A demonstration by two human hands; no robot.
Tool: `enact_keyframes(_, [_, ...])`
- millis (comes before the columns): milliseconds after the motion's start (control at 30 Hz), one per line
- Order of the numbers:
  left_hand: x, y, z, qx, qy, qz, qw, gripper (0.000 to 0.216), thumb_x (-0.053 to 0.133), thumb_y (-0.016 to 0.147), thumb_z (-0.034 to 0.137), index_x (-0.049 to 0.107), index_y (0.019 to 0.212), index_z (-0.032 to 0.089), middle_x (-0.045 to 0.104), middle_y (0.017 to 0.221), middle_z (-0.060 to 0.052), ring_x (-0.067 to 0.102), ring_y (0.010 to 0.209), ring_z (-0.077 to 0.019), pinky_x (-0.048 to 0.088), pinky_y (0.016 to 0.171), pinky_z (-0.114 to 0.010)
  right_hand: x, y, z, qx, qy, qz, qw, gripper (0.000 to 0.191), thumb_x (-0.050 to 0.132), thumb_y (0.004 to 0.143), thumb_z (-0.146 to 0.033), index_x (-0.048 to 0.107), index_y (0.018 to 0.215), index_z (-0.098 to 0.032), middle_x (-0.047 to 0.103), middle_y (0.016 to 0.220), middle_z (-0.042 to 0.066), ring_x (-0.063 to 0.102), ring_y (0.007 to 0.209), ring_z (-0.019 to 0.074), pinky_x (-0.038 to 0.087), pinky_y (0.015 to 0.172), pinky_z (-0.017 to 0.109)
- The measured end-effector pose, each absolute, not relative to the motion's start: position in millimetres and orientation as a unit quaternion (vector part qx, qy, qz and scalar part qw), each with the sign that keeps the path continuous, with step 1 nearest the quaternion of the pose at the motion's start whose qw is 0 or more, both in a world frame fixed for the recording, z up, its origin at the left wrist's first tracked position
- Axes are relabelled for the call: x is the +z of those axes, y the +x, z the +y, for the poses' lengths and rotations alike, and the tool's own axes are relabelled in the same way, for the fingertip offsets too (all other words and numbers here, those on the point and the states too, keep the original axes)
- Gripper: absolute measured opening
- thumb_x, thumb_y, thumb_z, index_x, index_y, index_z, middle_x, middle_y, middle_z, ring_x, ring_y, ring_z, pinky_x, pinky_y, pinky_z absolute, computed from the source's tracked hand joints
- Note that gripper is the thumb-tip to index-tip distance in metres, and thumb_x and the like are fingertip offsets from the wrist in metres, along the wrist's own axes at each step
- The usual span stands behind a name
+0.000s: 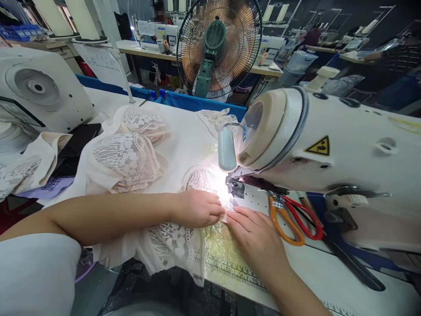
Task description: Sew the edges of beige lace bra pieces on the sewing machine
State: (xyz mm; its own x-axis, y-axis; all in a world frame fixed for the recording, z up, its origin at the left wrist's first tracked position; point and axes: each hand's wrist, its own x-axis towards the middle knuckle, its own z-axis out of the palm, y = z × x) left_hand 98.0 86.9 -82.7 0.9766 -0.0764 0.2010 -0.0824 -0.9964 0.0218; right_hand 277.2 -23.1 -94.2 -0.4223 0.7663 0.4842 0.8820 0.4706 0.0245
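Note:
My left hand (197, 208) lies on a cream lace garment piece (171, 239), fingers curled and pressing the fabric toward the needle area (234, 189) of the white sewing machine (329, 149). My right hand (255, 235) rests flat on the same fabric just right of the left, fingers stretched out toward the presser foot. The machine's lamp glares on the lace under the needle, hiding the seam.
Scissors with orange and red handles (296, 221) lie on the machine bed by my right hand. A pile of lace pieces (126, 158) sits to the left. A standing fan (217, 48) and another machine (39, 87) stand behind. A ruler strip (230, 267) edges the table.

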Motion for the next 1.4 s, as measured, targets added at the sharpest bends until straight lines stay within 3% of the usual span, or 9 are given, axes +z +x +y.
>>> enact_keyframes(133, [-79.2, 100.7, 99.6, 0.099, 0.992, -0.07, 0.024, 0.034, 0.033, 0.095, 0.018, 0.065, 0.104, 0.017, 0.067, 0.095, -0.009, 0.057, 0.092, -0.0165, 0.043, 0.089, -0.034, -92.2, 275.0, -19.8, -0.156, -0.499, -0.83, 0.194, 0.027, 0.043, 0.084, -0.005, 0.068, 0.084, -0.016, 0.072, 0.088, 0.002, 0.058, 0.095, 0.0203, 0.04, 0.081, 0.033])
enact_keyframes(300, [-75.5, 108.3, 114.9, 0.096, 0.992, -0.056, 0.064, 0.032, 0.036, 0.094, 0.021, 0.068, 0.092, 0.02, 0.066, 0.094, -0.008, 0.057, 0.094, -0.0157, 0.044, 0.09, -0.035, -91.7, 269.4, -13.8, -0.155, -0.528, -0.813, 0.188, 0.028, 0.043, 0.083, -0.004, 0.068, 0.08, -0.018, 0.071, 0.088, 0.001, 0.056, 0.096, 0.0205, 0.039, 0.08, 0.034])
enact_keyframes(433, [-76.6, 112.4, 122.2, 0.082, 0.994, -0.004, 0.071, 0.028, 0.041, 0.093, 0.025, 0.067, 0.09, 0.016, 0.065, 0.089, -0.008, 0.056, 0.09, -0.0168, 0.045, 0.084, -0.031, -94.7, 265.5, -12.7, -0.149, -0.562, -0.793, 0.185, 0.02, 0.048, 0.087, -0.019, 0.068, 0.087, -0.016, 0.068, 0.09, 0.006, 0.054, 0.099, 0.0247, 0.037, 0.083, 0.037])
enact_keyframes(600, [-71.3, 112.7, 131.6, 0.047, 0.998, -0.005, 0.03, 0.03, 0.037, 0.094, 0.024, 0.068, 0.094, 0.02, 0.064, 0.099, -0.007, 0.054, 0.098, -0.0192, 0.042, 0.082, -0.031, -98.0, 266.3, -12.0, -0.134, -0.604, -0.768, 0.166, 0.028, 0.048, 0.088, -0.033, 0.068, 0.097, -0.015, 0.06, 0.097, 0.013, 0.049, 0.104, 0.0295, 0.037, 0.089, 0.042])
enact_keyframes(767, [-69.5, 118.1, 147.1, 0.021, 0.999, -0.031, 0.01, 0.03, 0.037, 0.094, 0.023, 0.067, 0.097, 0.019, 0.064, 0.097, -0.007, 0.054, 0.096, -0.0198, 0.038, 0.089, -0.033, -100.0, 267.6, -5.7, -0.144, -0.637, -0.746, 0.126, 0.034, 0.052, 0.083, -0.042, 0.066, 0.103, -0.019, 0.055, 0.094, 0.013, 0.047, 0.089, 0.0292, 0.041, 0.075, 0.041])
enact_keyframes(1000, [-65.0, 124.9, 158.9, 0.025, 0.99, 0.062, 0.125, 0.025, 0.045, 0.092, 0.027, 0.065, 0.096, 0.012, 0.064, 0.096, -0.007, 0.055, 0.095, -0.0173, 0.04, 0.087, -0.027, -104.2, 267.4, -0.5, -0.171, -0.641, -0.741, 0.108, 0.039, 0.053, 0.082, -0.046, 0.064, 0.108, -0.019, 0.054, 0.093, 0.012, 0.045, 0.086, 0.0289, 0.039, 0.069, 0.038])
enact_keyframes(1233, [-50.4, 125.0, 162.1, 0.003, 0.958, 0.166, 0.234, 0.025, 0.05, 0.088, 0.028, 0.063, 0.108, 0.018, 0.064, 0.108, -0.003, 0.056, 0.098, -0.0164, 0.04, 0.089, -0.027, -103.9, 266.8, -2.8, -0.157, -0.654, -0.734, 0.095, 0.038, 0.052, 0.083, -0.046, 0.065, 0.108, -0.02, 0.054, 0.096, 0.012, 0.046, 0.09, 0.0292, 0.039, 0.069, 0.036])
enact_keyframes(1400, [-49.1, 126.0, 167.3, 0.029, 0.929, 0.228, 0.289, 0.021, 0.057, 0.084, 0.025, 0.064, 0.101, 0.017, 0.064, 0.108, -0.002, 0.057, 0.098, -0.0162, 0.04, 0.088, -0.026, -101.2, 261.8, -2.9, -0.128, -0.675, -0.722, 0.082, 0.036, 0.052, 0.084, -0.043, 0.064, 0.109, -0.02, 0.055, 0.098, 0.011, 0.047, 0.093, 0.0292, 0.039, 0.071, 0.037])
